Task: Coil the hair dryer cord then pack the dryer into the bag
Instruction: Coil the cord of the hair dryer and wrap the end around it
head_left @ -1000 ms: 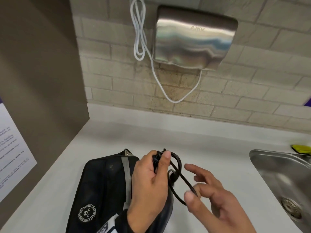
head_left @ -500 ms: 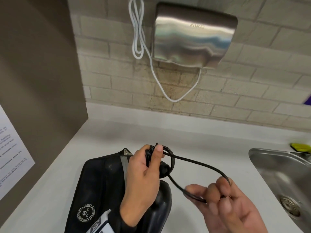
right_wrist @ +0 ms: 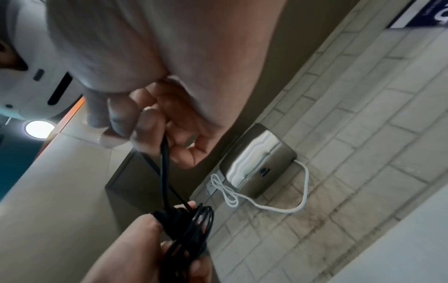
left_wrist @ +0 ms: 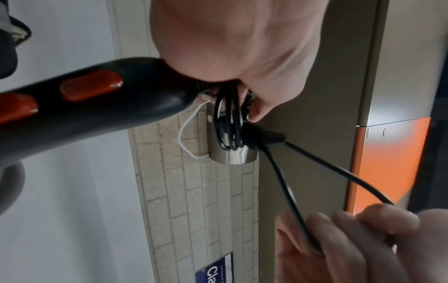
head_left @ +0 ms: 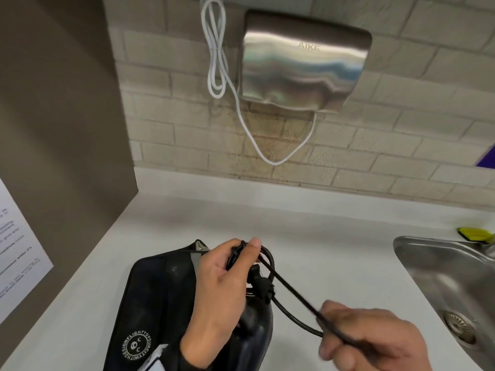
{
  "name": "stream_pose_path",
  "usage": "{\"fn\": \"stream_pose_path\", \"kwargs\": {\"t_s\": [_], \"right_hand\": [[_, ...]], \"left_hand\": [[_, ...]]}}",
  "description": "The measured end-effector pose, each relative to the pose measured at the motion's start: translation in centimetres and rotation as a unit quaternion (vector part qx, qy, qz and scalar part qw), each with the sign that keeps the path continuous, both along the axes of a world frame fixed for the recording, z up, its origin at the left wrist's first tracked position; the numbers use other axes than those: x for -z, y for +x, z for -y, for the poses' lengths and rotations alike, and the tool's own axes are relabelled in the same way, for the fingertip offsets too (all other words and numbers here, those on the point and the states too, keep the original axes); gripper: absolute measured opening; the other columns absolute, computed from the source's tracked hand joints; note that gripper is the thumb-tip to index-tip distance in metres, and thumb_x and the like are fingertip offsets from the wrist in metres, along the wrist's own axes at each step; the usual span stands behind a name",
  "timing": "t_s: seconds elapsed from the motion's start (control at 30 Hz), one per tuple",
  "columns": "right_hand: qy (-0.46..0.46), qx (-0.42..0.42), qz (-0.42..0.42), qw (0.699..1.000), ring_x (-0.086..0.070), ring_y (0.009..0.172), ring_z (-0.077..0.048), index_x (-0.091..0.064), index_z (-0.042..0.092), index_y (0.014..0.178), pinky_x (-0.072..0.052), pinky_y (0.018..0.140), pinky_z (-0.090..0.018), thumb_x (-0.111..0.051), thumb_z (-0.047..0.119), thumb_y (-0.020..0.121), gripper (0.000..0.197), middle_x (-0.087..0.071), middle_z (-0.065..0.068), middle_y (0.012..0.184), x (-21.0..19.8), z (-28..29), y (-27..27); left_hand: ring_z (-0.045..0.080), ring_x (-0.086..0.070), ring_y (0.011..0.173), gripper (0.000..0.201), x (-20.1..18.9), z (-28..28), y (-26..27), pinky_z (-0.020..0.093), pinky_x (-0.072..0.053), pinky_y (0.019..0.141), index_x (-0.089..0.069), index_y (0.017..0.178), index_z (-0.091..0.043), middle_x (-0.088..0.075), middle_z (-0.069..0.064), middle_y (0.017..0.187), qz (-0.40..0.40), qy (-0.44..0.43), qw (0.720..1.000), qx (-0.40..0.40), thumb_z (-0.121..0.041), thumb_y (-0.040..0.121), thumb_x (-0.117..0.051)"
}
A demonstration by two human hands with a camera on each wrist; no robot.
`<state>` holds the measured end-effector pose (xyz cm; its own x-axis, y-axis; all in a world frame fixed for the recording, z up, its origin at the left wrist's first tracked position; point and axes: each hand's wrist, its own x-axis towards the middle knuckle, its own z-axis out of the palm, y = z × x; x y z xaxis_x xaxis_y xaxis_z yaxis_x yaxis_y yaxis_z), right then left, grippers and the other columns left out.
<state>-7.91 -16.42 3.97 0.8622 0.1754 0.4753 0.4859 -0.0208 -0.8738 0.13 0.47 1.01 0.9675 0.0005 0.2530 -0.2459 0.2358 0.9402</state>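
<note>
Steel showed twice around the work: one brushed hand dryer [head_left: 302,65] fixed to the brick wall, with one white cable [head_left: 218,52] looped beside it, and one sink [head_left: 455,285] sunk into the white counter [head_left: 321,236] at the right. One yellow object [head_left: 474,233] lay behind the sink's rim, too small to identify. A brown panel [head_left: 67,129] carrying one printed notice [head_left: 18,250] closed off the left side.

One black bag [head_left: 160,303] lay on the counter under the left hand [head_left: 222,287]. That hand was clamped around the hair dryer [left_wrist: 84,107] at the end of its handle, two orange buttons showing, with the thumb pinning several coils of the black cord [head_left: 292,290] there. The hand and the coils hid most of the dryer from the head view. A doubled run of cord stretched to the right hand [head_left: 372,341], whose curled fingers gripped it, blurred, well apart from the left.
</note>
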Motion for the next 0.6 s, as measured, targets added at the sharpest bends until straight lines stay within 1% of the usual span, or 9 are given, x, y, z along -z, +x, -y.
{"fn": "stream_pose_path", "kwargs": {"t_s": [0.03, 0.1, 0.13, 0.2, 0.27, 0.33, 0.43, 0.5, 0.6], "right_hand": [[0.022, 0.023, 0.019, 0.999, -0.039, 0.039, -0.016, -0.068, 0.022, 0.068, -0.037, 0.046, -0.023, -0.067, 0.044, 0.084, 0.028, -0.05, 0.001, 0.047, 0.2, 0.2, -0.3], [0.162, 0.042, -0.03, 0.985, -0.024, 0.031, -0.011, -0.069, 0.017, 0.063, -0.028, 0.044, -0.022, -0.075, 0.049, 0.074, 0.035, -0.03, -0.001, 0.038, 0.2, 0.0, -0.7], [0.224, 0.05, -0.06, 0.971, -0.017, 0.031, -0.008, -0.067, 0.013, 0.062, -0.022, 0.044, -0.022, -0.079, 0.049, 0.069, 0.039, -0.021, 0.0, 0.037, 0.2, 0.4, -0.6], [0.266, 0.071, -0.115, 0.955, -0.013, 0.032, -0.007, -0.064, 0.009, 0.061, -0.019, 0.045, -0.025, -0.083, 0.049, 0.062, 0.044, -0.016, 0.003, 0.039, 0.0, 0.9, -0.4], [0.218, 0.108, -0.131, 0.961, -0.019, 0.033, -0.005, -0.064, 0.008, 0.059, -0.017, 0.046, -0.028, -0.084, 0.056, 0.056, 0.052, -0.023, 0.007, 0.038, -0.2, 1.3, -0.2], [0.148, 0.156, -0.124, 0.969, -0.024, 0.037, -0.008, -0.064, 0.005, 0.06, -0.018, 0.044, -0.023, -0.082, 0.062, 0.053, 0.061, -0.031, 0.003, 0.038, 0.0, 1.6, -0.1], [0.071, 0.213, -0.111, 0.968, -0.028, 0.04, -0.014, -0.063, 0.001, 0.062, -0.027, 0.04, -0.016, -0.077, 0.07, 0.053, 0.07, -0.035, 0.001, 0.041, 0.6, 2.3, 0.1], [0.023, 0.233, -0.104, 0.967, -0.033, 0.04, -0.015, -0.065, 0.004, 0.062, -0.032, 0.041, -0.015, -0.072, 0.074, 0.054, 0.071, -0.038, -0.001, 0.041, 1.2, 2.7, 0.1], [-0.063, 0.233, -0.109, 0.964, -0.042, 0.046, -0.012, -0.067, 0.012, 0.065, -0.042, 0.049, -0.016, -0.067, 0.075, 0.059, 0.063, -0.044, -0.008, 0.047, 2.2, 2.9, 0.3]], "left_hand": [[0.009, -0.048, 0.053, 0.045, -0.1, -0.1, -0.1, 0.012, -0.041, 0.052, -0.061, 0.068, 0.007, -0.047, 0.02, 0.057, 0.016, 0.013, 1.0, -0.004, -0.036, 0.082, -0.063], [0.005, -0.041, 0.046, 0.039, 0.1, -0.1, -0.2, 0.014, -0.036, 0.051, -0.064, 0.064, -0.012, -0.043, -0.003, 0.047, 0.066, 0.073, 0.995, -0.024, -0.042, 0.089, -0.064], [0.007, -0.041, 0.047, 0.039, 0.4, -0.1, -0.3, 0.017, -0.035, 0.053, -0.063, 0.065, -0.018, -0.043, -0.007, 0.048, 0.091, 0.115, 0.989, -0.033, -0.047, 0.09, -0.061], [0.008, -0.042, 0.051, 0.035, 1.0, -0.2, -0.1, 0.023, -0.036, 0.056, -0.063, 0.069, -0.022, -0.046, -0.007, 0.051, 0.114, 0.157, 0.98, -0.048, -0.052, 0.087, -0.054], [0.007, -0.039, 0.05, 0.035, 1.1, -0.4, 0.1, 0.025, -0.034, 0.054, -0.063, 0.071, -0.022, -0.044, -0.007, 0.051, 0.109, 0.141, 0.983, -0.046, -0.052, 0.086, -0.052], [0.008, -0.041, 0.052, 0.035, 1.2, -0.6, 0.3, 0.029, -0.038, 0.055, -0.064, 0.071, -0.021, -0.047, -0.008, 0.053, 0.102, 0.128, 0.986, -0.044, -0.051, 0.086, -0.053], [0.021, -0.054, 0.065, 0.035, 1.4, -0.9, 0.3, 0.04, -0.047, 0.063, -0.066, 0.074, -0.023, -0.06, -0.001, 0.064, 0.097, 0.13, 0.985, -0.052, -0.053, 0.085, -0.053], [0.023, -0.055, 0.067, 0.036, 1.4, -0.9, 0.3, 0.039, -0.047, 0.066, -0.066, 0.074, -0.021, -0.061, 0.004, 0.066, 0.099, 0.129, 0.985, -0.056, -0.053, 0.085, -0.053], [0.02, -0.05, 0.062, 0.037, 1.5, -0.9, 0.3, 0.035, -0.043, 0.064, -0.063, 0.071, -0.019, -0.055, 0.004, 0.061, 0.099, 0.125, 0.986, -0.059, -0.052, 0.086, -0.053]]}}
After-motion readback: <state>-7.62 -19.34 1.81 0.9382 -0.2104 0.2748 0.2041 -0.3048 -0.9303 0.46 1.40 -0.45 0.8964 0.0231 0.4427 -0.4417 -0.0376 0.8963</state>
